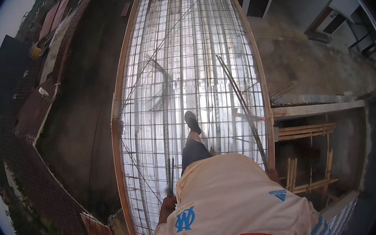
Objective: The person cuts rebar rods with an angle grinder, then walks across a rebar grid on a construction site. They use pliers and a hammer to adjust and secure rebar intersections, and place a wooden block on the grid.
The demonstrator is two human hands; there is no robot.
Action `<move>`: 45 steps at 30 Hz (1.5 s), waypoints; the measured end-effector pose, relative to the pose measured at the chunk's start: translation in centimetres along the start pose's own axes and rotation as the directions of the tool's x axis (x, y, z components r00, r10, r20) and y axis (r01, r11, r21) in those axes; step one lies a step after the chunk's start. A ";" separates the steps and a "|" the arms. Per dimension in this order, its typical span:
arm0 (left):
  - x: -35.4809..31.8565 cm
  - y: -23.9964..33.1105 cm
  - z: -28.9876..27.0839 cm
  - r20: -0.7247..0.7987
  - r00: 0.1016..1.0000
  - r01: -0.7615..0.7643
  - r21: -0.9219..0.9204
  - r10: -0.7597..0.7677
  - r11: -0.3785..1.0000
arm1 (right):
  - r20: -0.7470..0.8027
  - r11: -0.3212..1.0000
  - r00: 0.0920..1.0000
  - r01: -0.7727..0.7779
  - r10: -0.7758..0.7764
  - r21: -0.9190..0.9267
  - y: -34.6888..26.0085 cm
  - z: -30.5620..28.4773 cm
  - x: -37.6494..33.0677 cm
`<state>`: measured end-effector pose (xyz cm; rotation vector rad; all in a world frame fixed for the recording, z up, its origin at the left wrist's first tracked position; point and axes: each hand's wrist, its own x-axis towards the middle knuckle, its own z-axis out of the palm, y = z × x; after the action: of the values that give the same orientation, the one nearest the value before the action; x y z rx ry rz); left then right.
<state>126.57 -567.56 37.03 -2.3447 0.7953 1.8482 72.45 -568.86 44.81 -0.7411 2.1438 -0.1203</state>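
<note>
My left hand is closed low by my left side, around short dark rebar rods that stick up from it. On my right, two long rebar rods slant forward over the mesh from my right hand. That hand appears closed on their near end, though my shirt hides much of it. Below both hands spreads a steel rebar mesh over pale, shiny sheets. One dark-shod foot is stretched forward onto the mesh.
Wooden edge boards border the long, narrow deck, with drops on both sides. A tool with an orange-red handle lies near the right edge. Loose rods lie ahead. Lower right, timber pieces cross an opening.
</note>
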 end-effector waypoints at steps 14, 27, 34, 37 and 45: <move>13.3 43.2 -20.9 -0.054 0.971 -0.226 0.102 0.232 0.969 | -0.137 0.997 0.989 0.068 -0.064 0.026 -24.5 -2.9 13.4; 17.0 61.9 -15.1 -0.170 0.953 -0.227 0.141 0.250 0.964 | 0.030 0.999 0.999 0.010 -0.011 0.043 -33.8 -11.2 36.5; 14.8 71.0 -8.3 -0.086 0.993 0.088 0.079 -0.082 0.993 | 0.174 0.911 0.951 0.298 -0.257 -0.285 -42.0 -22.4 50.0; 16.0 74.2 -6.9 -0.071 0.992 0.104 0.051 -0.101 0.993 | 0.176 0.718 0.834 0.543 -0.524 -0.435 -43.7 -25.8 55.1; 24.5 85.9 -7.2 -0.015 0.995 0.098 0.010 -0.098 0.995 | 0.126 0.850 0.942 0.336 -0.312 -0.406 -53.3 -30.5 63.9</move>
<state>100.57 -653.25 39.60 -2.3477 0.6765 1.7861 44.46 -652.66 37.71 -1.3454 1.9918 0.1966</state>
